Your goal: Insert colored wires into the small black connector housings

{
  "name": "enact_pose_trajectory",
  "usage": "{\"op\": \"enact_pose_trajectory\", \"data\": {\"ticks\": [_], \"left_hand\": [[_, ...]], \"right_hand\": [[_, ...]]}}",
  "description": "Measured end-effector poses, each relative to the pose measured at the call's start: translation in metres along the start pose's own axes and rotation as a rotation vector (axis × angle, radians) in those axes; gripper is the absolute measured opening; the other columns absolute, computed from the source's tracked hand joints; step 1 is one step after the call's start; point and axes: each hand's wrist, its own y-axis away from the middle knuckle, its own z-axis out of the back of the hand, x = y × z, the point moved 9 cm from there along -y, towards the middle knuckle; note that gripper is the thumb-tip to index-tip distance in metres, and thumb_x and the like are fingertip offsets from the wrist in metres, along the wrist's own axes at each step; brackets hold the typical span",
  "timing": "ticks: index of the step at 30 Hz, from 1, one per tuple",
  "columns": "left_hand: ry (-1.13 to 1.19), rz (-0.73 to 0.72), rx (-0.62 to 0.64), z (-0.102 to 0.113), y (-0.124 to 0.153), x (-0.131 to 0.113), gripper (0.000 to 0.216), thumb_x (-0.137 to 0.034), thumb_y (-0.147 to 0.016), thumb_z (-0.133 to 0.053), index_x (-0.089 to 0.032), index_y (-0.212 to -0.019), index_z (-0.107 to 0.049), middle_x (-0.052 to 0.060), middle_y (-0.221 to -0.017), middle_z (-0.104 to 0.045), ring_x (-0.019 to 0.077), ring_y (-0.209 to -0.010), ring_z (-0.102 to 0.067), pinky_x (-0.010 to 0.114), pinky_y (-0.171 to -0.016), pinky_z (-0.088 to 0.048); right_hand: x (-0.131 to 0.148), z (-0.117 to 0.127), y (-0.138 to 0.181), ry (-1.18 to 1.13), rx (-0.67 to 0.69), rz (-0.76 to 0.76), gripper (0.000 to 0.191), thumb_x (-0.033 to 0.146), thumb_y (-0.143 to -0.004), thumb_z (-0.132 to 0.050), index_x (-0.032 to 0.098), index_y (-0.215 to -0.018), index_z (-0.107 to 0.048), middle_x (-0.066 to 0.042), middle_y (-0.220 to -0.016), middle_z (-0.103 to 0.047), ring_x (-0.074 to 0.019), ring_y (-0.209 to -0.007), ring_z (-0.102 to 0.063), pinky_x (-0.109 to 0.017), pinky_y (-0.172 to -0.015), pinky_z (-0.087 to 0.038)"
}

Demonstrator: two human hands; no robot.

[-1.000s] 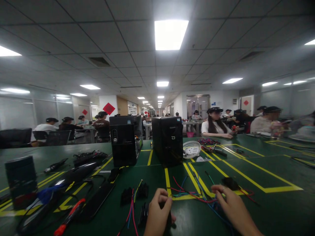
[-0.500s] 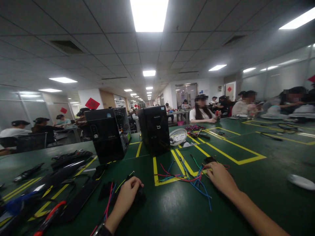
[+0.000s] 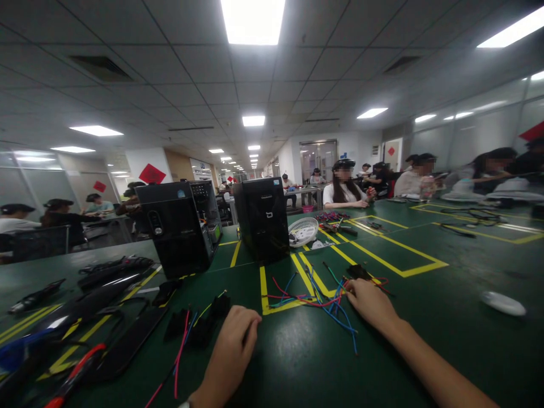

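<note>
I am looking at a large open-plan office hall turned into an assembly workshop. A tiled ceiling with panel lights point(image 3: 252, 20) is running far back, and glass partitions are lining the left side. A long green desk point(image 3: 425, 294) marked with yellow tape is stretching across the room, carrying two black computer towers point(image 3: 260, 218), loose coloured wires point(image 3: 314, 297) and hand tools point(image 3: 72, 377). Other people point(image 3: 342, 190) are sitting at the far desks, working.
</note>
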Motion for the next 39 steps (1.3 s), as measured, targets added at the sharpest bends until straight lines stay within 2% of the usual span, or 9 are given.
{"op": "enact_pose_trajectory", "data": {"ticks": [4,8,17,21,23,26,31,34,39], "left_hand": [[-0.115,-0.243,0.277,-0.048,0.019,-0.053,0.028,-0.022,-0.093,-0.031,-0.021,-0.092,-0.060,0.008,-0.092,-0.065,0.0224,-0.090,-0.053,0.037,-0.079,-0.041],[-0.193,-0.380,0.374,-0.063,0.030,-0.082,0.027,-0.017,-0.091,-0.033,-0.020,-0.093,-0.060,0.009,-0.090,-0.067,0.0224,-0.086,-0.055,0.037,-0.079,-0.042],[-0.123,-0.585,0.002,-0.072,0.026,-0.054,0.024,-0.004,-0.074,-0.044,-0.020,-0.080,-0.060,0.005,-0.066,-0.066,0.0182,-0.065,-0.055,0.029,-0.055,-0.037],[0.338,-0.239,0.025,-0.081,0.009,-0.008,0.023,-0.018,-0.084,-0.043,-0.020,-0.101,-0.058,0.007,-0.078,-0.070,0.0162,-0.066,-0.057,0.027,-0.058,-0.042],[0.732,0.117,0.033,-0.082,0.004,0.020,0.040,-0.041,-0.087,-0.044,-0.020,-0.122,-0.045,0.010,-0.091,-0.070,0.0176,-0.068,-0.059,0.028,-0.055,-0.046],[1.312,0.556,0.054,-0.092,0.014,0.034,0.072,-0.066,-0.080,-0.041,-0.026,-0.136,-0.019,0.016,-0.115,-0.061,0.0251,-0.083,-0.066,0.038,-0.063,-0.053],[1.540,0.747,-0.020,-0.089,0.027,0.036,0.070,-0.063,-0.073,-0.057,-0.027,-0.128,-0.033,0.016,-0.127,-0.055,0.0258,-0.084,-0.068,0.038,-0.066,-0.054],[1.359,0.819,-0.100,-0.085,0.032,0.047,0.074,-0.052,-0.071,-0.067,-0.033,-0.131,-0.026,0.012,-0.116,-0.061,0.0204,-0.060,-0.067,0.034,-0.049,-0.051],[1.311,0.745,-0.058,-0.085,0.022,0.038,0.074,-0.053,-0.066,-0.071,-0.029,-0.120,-0.027,0.013,-0.114,-0.062,0.0188,-0.050,-0.065,0.033,-0.042,-0.049]], "right_hand": [[-0.006,0.010,-0.001,0.007,-0.039,-0.041,0.030,0.037,-0.086,-0.042,0.022,-0.087,-0.067,-0.009,-0.089,-0.070,-0.0231,-0.084,-0.065,-0.031,-0.065,-0.043],[-0.020,0.029,-0.016,0.059,-0.153,-0.079,0.037,0.034,-0.088,-0.037,0.018,-0.112,-0.060,-0.014,-0.115,-0.061,-0.0265,-0.107,-0.056,-0.036,-0.086,-0.043],[-0.050,0.030,-0.055,-0.070,-0.145,-0.151,0.044,0.021,-0.077,-0.052,0.011,-0.119,-0.056,-0.020,-0.105,-0.068,-0.0361,-0.098,-0.063,-0.047,-0.083,-0.047],[-0.014,0.042,-0.038,-0.258,-0.218,-0.131,0.042,0.031,-0.082,-0.048,0.013,-0.120,-0.050,-0.016,-0.114,-0.066,-0.0277,-0.102,-0.063,-0.040,-0.087,-0.049],[0.034,0.037,-0.017,-0.370,-0.174,0.006,0.040,0.035,-0.083,-0.049,0.022,-0.121,-0.047,-0.006,-0.114,-0.067,-0.0165,-0.101,-0.064,-0.026,-0.085,-0.051],[0.123,0.022,0.030,-0.568,-0.025,0.284,0.044,0.028,-0.079,-0.057,0.024,-0.121,-0.047,-0.005,-0.118,-0.065,-0.0171,-0.108,-0.060,-0.031,-0.092,-0.048],[0.211,0.008,0.086,-0.635,0.234,0.533,0.069,0.009,-0.062,-0.065,0.029,-0.126,-0.047,-0.001,-0.121,-0.062,-0.0176,-0.109,-0.057,-0.032,-0.097,-0.045],[0.206,0.017,0.070,-0.489,0.201,0.580,0.048,0.025,-0.077,-0.063,0.030,-0.122,-0.050,0.000,-0.124,-0.059,-0.0142,-0.116,-0.052,-0.027,-0.101,-0.041],[0.113,0.021,-0.031,-0.140,-0.075,0.221,0.025,0.021,-0.090,-0.041,0.014,-0.107,-0.059,-0.012,-0.115,-0.060,-0.0194,-0.114,-0.051,-0.035,-0.105,-0.035]]}}
